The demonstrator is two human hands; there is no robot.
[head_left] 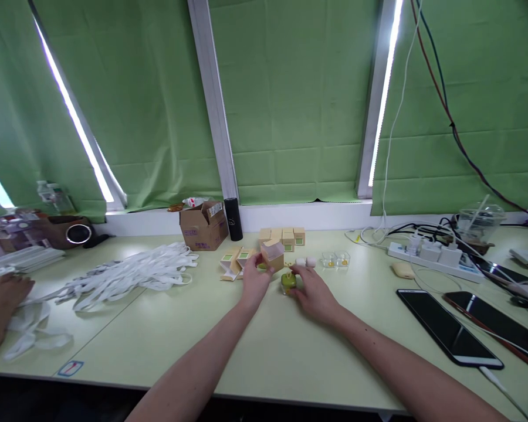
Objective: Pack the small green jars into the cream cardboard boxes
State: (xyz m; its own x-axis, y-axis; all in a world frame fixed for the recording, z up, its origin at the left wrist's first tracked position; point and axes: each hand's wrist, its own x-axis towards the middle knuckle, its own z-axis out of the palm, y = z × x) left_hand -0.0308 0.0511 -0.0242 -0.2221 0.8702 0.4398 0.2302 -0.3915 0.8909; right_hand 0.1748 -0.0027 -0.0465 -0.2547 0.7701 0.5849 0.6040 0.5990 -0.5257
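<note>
My left hand (255, 280) grips a small tan carton (273, 254) with its open end up, held just above the pale green table (193, 334). My right hand (311, 292) closes its fingers round a small green jar (288, 281) right beside the carton. Flat unfolded cartons (234, 262) lie to the left of my left hand. Behind stand several folded tan cartons (283, 235) in a row. Two white lids (305, 261) and two clear jars (335, 259) sit to the right of the held carton.
A brown cardboard box (203, 226) and a black cylinder (233, 218) stand at the back. A heap of white straps (132, 274) lies at left, by another person's hand (0, 299). Phones (449, 328), a power strip (435, 258) and cables fill the right.
</note>
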